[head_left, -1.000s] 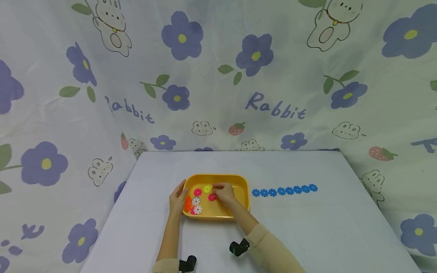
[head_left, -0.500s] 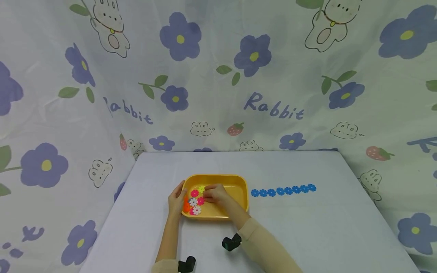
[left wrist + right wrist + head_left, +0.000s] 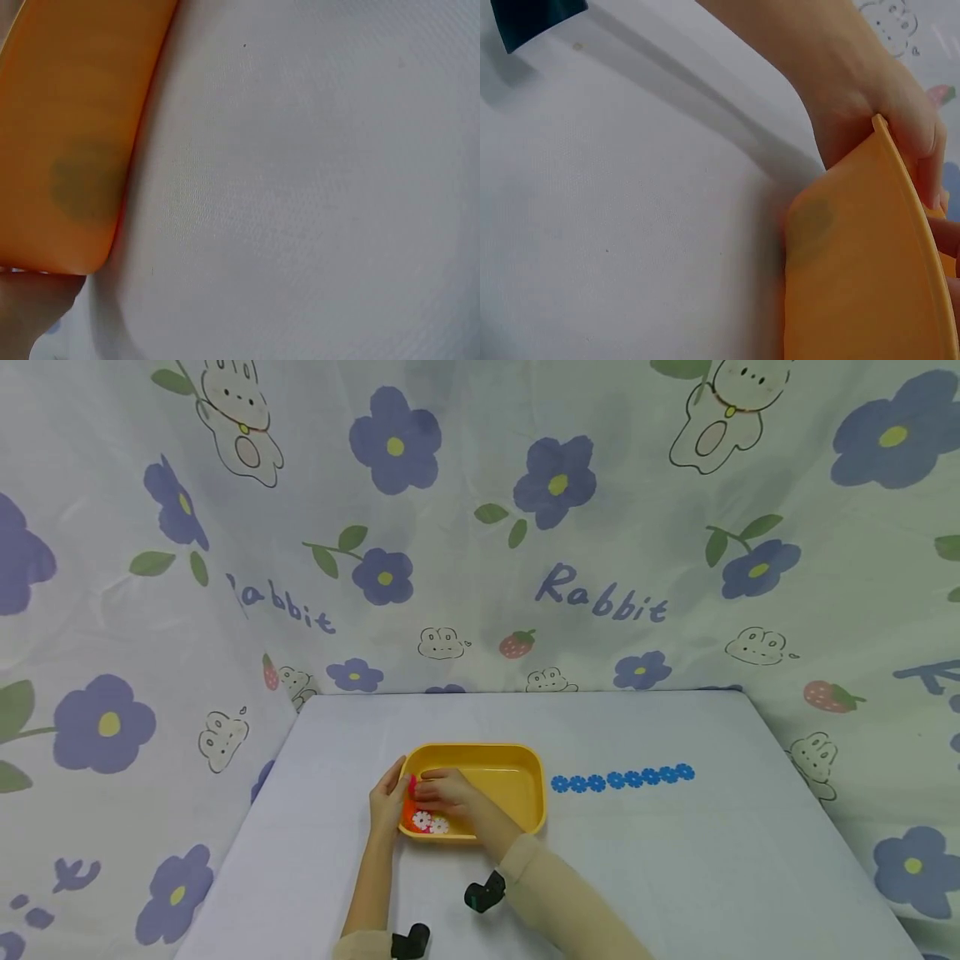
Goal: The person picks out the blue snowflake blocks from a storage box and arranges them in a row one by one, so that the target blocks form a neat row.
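My left hand grips the left end of a yellow plastic tray; the right wrist view also shows this hand at the rim. Inside the tray, my right hand lies low near the left end, its extended fingers against small flower-shaped pieces. Two white flower pieces show below its fingers. Orange pieces and a pink piece lie along the left wall. Other pieces are hidden under the hand. Only parts of the right fingers show past the tray wall in the right wrist view.
A slightly rising row of several blue flower pieces lies on the white table, right of the tray. A patterned cloth hangs behind and at the sides. Black wrist cameras sit on both forearms.
My right hand has moved left across the tray, and the flower pieces are bunched closer to the left wall. The yellow and some pink pieces are now covered. My left hand stays put.
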A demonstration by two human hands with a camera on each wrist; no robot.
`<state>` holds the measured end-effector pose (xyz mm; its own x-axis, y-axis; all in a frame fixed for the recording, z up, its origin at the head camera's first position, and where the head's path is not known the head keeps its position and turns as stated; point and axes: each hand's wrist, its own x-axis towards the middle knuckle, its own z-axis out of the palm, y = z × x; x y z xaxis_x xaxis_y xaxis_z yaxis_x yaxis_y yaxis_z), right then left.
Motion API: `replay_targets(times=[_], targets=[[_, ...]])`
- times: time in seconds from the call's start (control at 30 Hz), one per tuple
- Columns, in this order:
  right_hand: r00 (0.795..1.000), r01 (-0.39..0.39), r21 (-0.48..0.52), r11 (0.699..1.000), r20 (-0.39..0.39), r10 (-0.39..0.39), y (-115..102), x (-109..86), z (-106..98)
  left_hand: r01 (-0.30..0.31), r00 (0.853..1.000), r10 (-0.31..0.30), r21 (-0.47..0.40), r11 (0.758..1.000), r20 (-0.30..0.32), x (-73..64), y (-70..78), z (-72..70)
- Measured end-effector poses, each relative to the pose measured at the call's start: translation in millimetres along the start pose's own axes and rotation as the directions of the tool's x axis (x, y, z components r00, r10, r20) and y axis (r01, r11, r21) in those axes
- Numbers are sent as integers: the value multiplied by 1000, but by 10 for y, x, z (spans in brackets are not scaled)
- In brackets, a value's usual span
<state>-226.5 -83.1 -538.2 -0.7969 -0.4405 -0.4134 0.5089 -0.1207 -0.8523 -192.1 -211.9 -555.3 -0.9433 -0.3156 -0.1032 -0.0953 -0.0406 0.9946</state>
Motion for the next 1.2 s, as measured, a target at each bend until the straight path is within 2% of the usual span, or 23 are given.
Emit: replay_targets(times=[0.13, 0.2, 0.3, 0.33, 0.43, 0.5, 0.53, 0.67, 0.73, 0.8, 1.1, 1.2], targets=[[999, 36, -18, 999, -1, -36, 67, 76, 43, -14, 1000, 14, -11, 1000, -4, 8, 1, 7], [998, 69, -89, 994, -3, -70, 105, 118, 50, -18, 1000, 18, -7, 1000, -3, 8, 8, 12], [991, 124, -217, 968, -13, -130, 141, 155, 53, -17, 1000, 17, -1, 1000, 5, 3, 20, 12], [989, 131, -276, 952, -25, -144, 138, 147, 57, -19, 1000, 19, 1, 1000, 13, 1, 21, 11], [987, 124, -355, 927, -55, -153, 98, 74, 90, -18, 999, 18, -3, 1000, 32, -9, 22, 10], [989, 103, -375, 921, -63, -136, -16, -82, 148, -17, 999, 17, 4, 1000, 34, -10, 24, 6], [988, 109, -375, 921, -60, -142, -15, -88, 147, -20, 999, 20, 6, 1000, 31, -7, 23, 3], [991, 89, -258, 962, -69, -110, -17, -74, 85, -17, 1000, 17, 13, 1000, 20, 4, 8, -5], [991, 66, -183, 981, -100, -86, 58, 43, -2, -18, 1000, 18, 11, 1000, 16, 3, -1, -4], [990, 45, -110, 993, -125, -59, 41, 39, -53, -15, 1000, 15, 14, 1000, 12, -1, -3, 0], [989, 39, 76, 996, -149, -27, -38, 16, -226, -26, 1000, 26, 8, 1000, 9, 16, -17, -2], [989, 38, 103, 994, -146, -23, -55, 12, -264, -27, 999, 27, 5, 1000, 16, 14, -11, -5]])
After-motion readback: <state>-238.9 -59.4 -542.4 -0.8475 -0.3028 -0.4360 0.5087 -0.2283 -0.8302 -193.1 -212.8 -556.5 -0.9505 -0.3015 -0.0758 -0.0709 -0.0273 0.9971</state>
